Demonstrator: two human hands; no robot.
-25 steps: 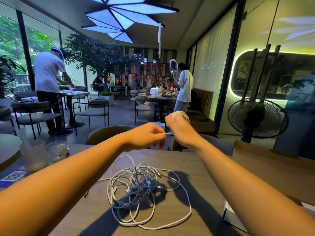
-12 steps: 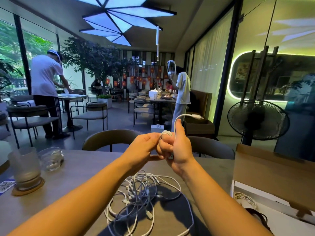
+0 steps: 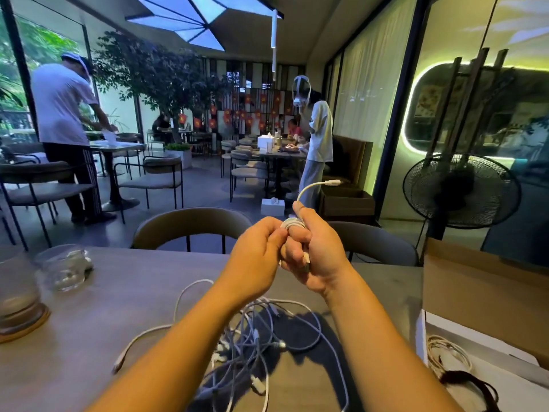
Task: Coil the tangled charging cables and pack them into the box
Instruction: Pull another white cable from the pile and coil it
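Wound into a small white coil [image 3: 292,224] round the curled fingers of the right hand [image 3: 320,257], held up above the tabletop [image 3: 118,307], with a short free end [image 3: 309,188] arcing up and right to its plug, much as half a second ago. Pinched at the coil's left side by the left hand [image 3: 255,260], now pressed against the right and no longer drawn apart as a second ago. Below the wrists, lying as before, the loose tangle of cables [image 3: 261,337]; at the right, the open cardboard box [image 3: 481,292] holding a coiled cable [image 3: 445,352].
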